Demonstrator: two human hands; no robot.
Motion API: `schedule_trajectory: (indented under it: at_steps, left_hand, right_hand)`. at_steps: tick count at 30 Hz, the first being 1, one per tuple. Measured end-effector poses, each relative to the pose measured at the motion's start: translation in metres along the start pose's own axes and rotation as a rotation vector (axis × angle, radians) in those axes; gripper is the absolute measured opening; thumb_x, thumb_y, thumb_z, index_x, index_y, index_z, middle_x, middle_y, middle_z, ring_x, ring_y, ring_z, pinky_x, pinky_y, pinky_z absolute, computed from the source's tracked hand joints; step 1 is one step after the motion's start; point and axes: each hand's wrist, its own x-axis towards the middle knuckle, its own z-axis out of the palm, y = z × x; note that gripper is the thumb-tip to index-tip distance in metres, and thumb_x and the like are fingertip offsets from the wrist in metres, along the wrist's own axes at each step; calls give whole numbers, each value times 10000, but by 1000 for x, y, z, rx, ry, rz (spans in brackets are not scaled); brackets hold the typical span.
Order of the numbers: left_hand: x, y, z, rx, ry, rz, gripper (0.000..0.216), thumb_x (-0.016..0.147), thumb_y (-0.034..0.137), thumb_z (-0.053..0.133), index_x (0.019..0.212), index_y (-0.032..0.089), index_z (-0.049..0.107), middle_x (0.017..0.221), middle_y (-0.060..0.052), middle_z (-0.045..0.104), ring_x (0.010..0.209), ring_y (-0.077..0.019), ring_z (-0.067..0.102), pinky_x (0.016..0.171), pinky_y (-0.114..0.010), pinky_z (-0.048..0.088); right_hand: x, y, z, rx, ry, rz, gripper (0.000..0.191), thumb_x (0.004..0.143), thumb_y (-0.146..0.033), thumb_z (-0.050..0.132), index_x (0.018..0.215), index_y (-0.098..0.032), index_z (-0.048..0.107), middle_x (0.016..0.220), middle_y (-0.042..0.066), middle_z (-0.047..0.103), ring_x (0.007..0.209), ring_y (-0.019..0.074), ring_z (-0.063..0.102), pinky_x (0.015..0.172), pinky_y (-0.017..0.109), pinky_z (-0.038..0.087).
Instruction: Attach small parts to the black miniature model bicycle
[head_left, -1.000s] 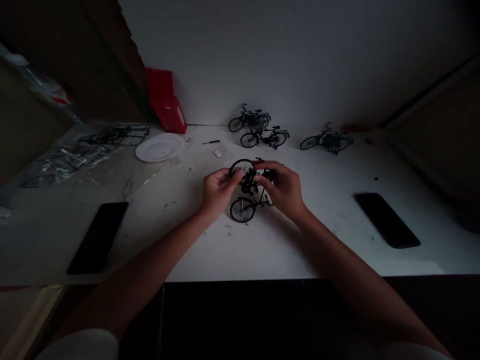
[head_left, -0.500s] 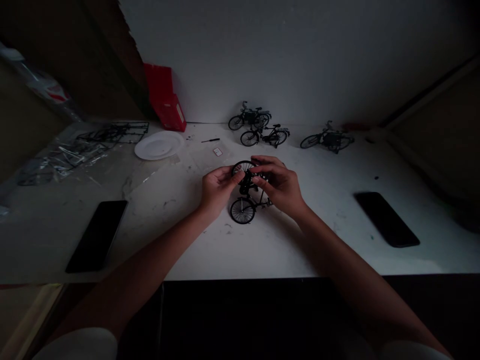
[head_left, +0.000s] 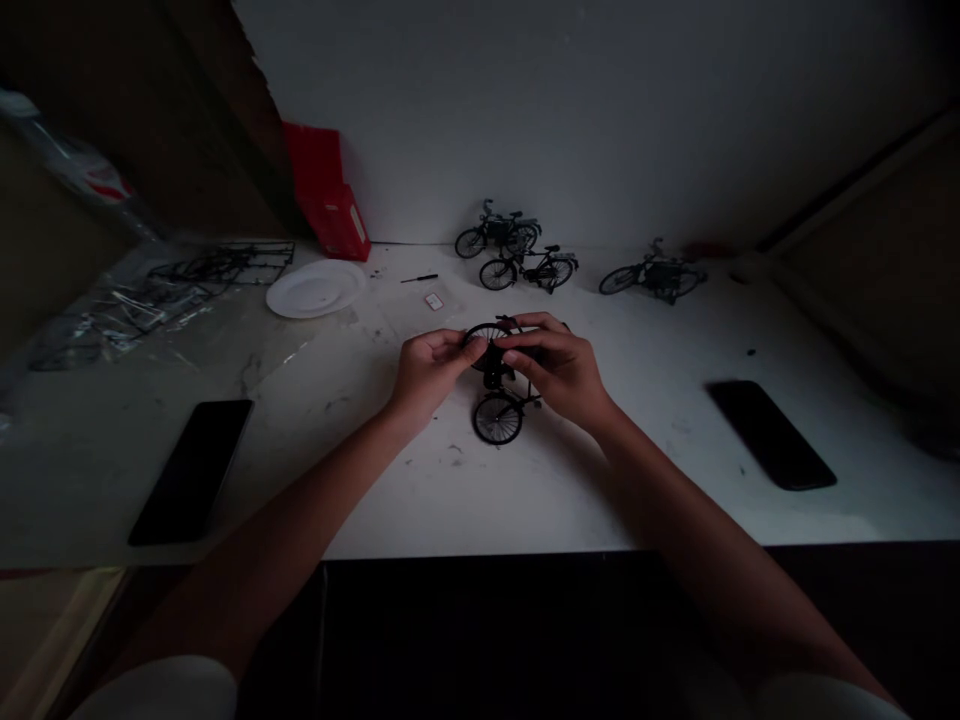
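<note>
Between my hands, above the white table (head_left: 420, 500), is a small black model bicycle (head_left: 498, 418) with one wheel nearer me and the other farther off. My left hand (head_left: 431, 375) pinches the far wheel at its left side, thumb on top. My right hand (head_left: 559, 368) closes around the bicycle's right side, its fingertips by the frame and the far wheel. The right fingers hide part of the frame. Beyond my hands stand two more model bicycles (head_left: 529, 270) close together, and another model bicycle (head_left: 654, 276) is farther right.
A white plate (head_left: 315, 290), a red box (head_left: 330, 200) and a small screwdriver (head_left: 420, 278) lie at the back left. Clear plastic bags with black part frames (head_left: 217, 268) are at far left. One phone (head_left: 193, 470) lies left, another phone (head_left: 772, 433) right.
The held bicycle has turned slightly; its near wheel has shifted a little to the right, and a handlebar end now shows at the top. Both hands keep their hold.
</note>
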Motion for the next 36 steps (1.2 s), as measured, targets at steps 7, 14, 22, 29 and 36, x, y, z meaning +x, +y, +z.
schedule_trajectory:
  at_steps: [7,14,22,29,36]
  left_hand:
    - [0,1,-1,70,-73,-3,528,666,540,996,962,140,818,859,-81,819,727,-171,711,674,-292,579]
    - [-5,0,3,73,-136,-109,474,642,455,1010,934,136,817,938,-95,821,759,-167,715,633,-263,557]
    - [1,-9,7,-87,25,-134,459,652,408,991,947,155,745,939,-65,794,822,-173,726,769,-301,589]
    - [4,-17,6,-194,55,-72,451,654,387,988,926,162,707,921,-34,769,861,-162,713,862,-313,585]
    - [2,-23,6,-235,-10,-73,506,667,399,1015,1023,167,742,1038,-65,792,947,-182,725,918,-338,595]
  right_hand:
    - [5,-5,-11,-135,-51,-56,228,1004,-494,750,1130,-340,862,1321,104,713,1315,304,670,1070,513,613]
    - [7,-6,-18,-233,-162,-172,221,1064,-355,666,1166,-351,863,1323,108,661,1080,249,693,926,473,637]
    - [5,-19,-17,-625,-28,-295,326,1008,-507,728,1252,-312,821,1344,132,707,1285,365,588,1041,580,533]
    - [-5,0,-1,-727,-8,-274,376,991,-429,770,1359,-356,773,1195,96,778,1240,363,585,1015,572,466]
    - [-6,5,5,-717,14,-234,383,992,-323,752,1369,-390,776,1155,76,791,1231,354,591,1009,574,447]
